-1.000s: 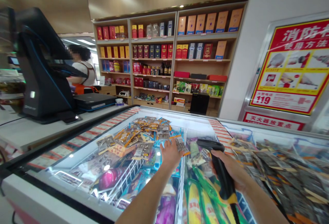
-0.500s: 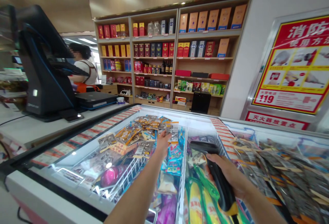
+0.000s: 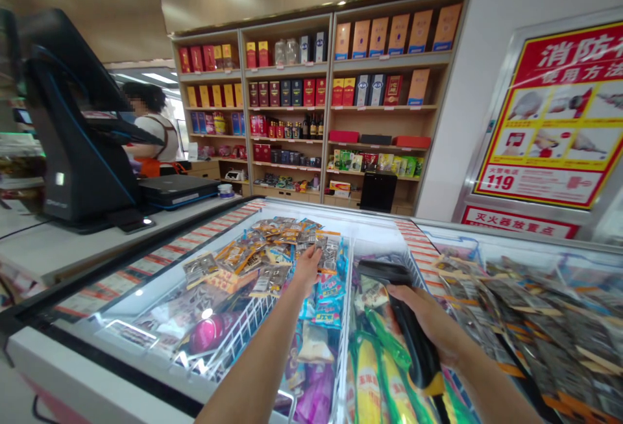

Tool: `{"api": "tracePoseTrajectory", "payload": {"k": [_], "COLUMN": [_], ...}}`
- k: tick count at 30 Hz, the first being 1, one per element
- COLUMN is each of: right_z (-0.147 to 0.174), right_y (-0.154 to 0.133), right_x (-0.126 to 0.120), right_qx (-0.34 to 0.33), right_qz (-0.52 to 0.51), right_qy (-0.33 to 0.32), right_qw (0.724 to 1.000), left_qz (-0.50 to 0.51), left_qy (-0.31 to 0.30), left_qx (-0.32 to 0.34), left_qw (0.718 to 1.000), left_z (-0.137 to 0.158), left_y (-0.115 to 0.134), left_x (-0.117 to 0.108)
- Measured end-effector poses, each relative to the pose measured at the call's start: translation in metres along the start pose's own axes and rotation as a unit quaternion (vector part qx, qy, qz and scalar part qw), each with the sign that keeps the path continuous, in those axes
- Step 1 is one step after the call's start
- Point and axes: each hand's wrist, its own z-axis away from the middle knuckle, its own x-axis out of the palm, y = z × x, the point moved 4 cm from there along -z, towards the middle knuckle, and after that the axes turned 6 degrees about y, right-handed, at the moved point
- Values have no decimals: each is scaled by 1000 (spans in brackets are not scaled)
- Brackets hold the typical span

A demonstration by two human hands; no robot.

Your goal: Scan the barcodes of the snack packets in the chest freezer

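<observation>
In my right hand [image 3: 431, 323] is a black and yellow barcode scanner [image 3: 413, 333], its head pointing forward over the freezer [image 3: 384, 232]. My left hand [image 3: 308, 267] reaches to the far part of a freezer compartment. Its fingers are pinched at the left edge of a clear and orange snack packet [image 3: 329, 250], partly hiding that edge. Left of it lies a heap of similar orange and brown packets [image 3: 248, 249]. Blue packets [image 3: 328, 300] lie below the hand. Under the scanner are green and yellow packs [image 3: 367, 372] that look like corn.
A white wire divider [image 3: 346, 339] runs between compartments. More dark packets [image 3: 530, 326] fill the freezer's right side. On the left counter stands a black checkout terminal [image 3: 73, 132]. Behind are shelves of boxes [image 3: 287, 96], and a person [image 3: 154, 132] in an apron.
The view has shifted slightly. My left hand stays at the packet with little movement, and the scanner remains in my right hand.
</observation>
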Motion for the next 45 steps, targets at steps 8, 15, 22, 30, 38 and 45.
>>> {"api": "tracePoseTrajectory", "payload": {"k": [8, 15, 22, 30, 38, 45], "right_z": [0, 5, 7, 9, 10, 10], "right_y": [3, 3, 4, 3, 5, 6], "right_x": [0, 7, 9, 11, 11, 10], "right_qx": [15, 11, -1, 5, 25, 40], "right_qz": [-31, 36, 53, 63, 52, 5], "right_qy": [-5, -17, -24, -33, -27, -23], "right_qw": [999, 999, 998, 997, 998, 999], "left_qz": [120, 167, 173, 193, 194, 188], "left_qy": [21, 60, 79, 71, 74, 62], "left_qx": [-26, -26, -18, 3, 17, 15], "left_qw": [992, 984, 982, 979, 978, 980], "left_z": [-6, -14, -16, -23, -25, -22], "left_y": [-1, -4, -5, -6, -6, -3], "left_x": [-3, -12, -15, -22, -25, -24]}}
